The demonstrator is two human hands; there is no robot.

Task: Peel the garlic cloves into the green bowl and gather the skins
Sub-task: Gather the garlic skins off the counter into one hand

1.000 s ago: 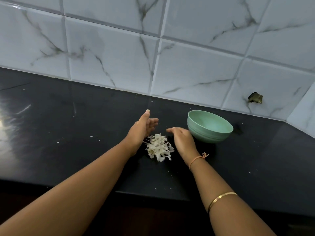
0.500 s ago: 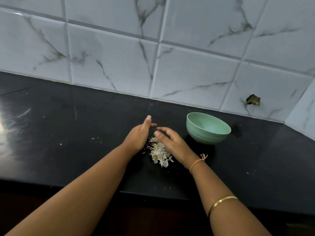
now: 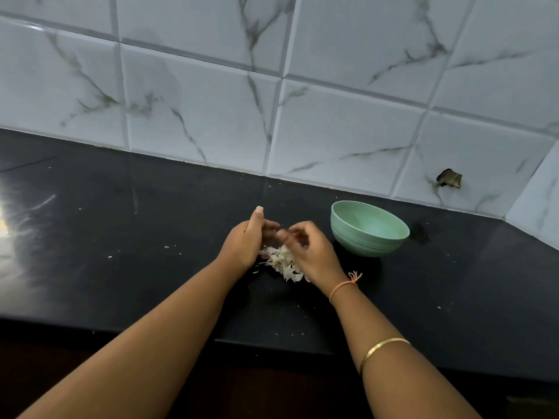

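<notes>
**A:** So, where's the stuff rn?

**B:** On the counter [image 3: 151, 237]. The skins [image 3: 282, 263] are heaped just left of the green bowl [image 3: 369, 228], toward its near side and not touching it. Both hands are at the heap.

**A:** Doing what?

**B:** Her left hand [image 3: 246, 240] stands on edge on the far-from-bowl side of the heap. Fingers fairly straight, slack, holding nothing, so basically a wall. Her right hand [image 3: 308, 252] is on the bowl side, fingers curled down over the heap. It's blurred, so I can't tell if it's pinching skins or just raking.

**A:** Cloves?

**B:** None visible. The bowl's bottom is hidden from this angle.

**A:** Tips for the gather?

**B:** Imo use the left as a fixed stop and sweep w/ the right toward it, low & slow. The skins look papery and would prob. flutter off w/ a quick move. Don't nudge the bowl w/ the right wrist, it's close. After that, get the stray flakes [image 3: 110, 256] lying well left of the bowl. They look too small to pinch, so drag them in w/ a flat palm.
</notes>
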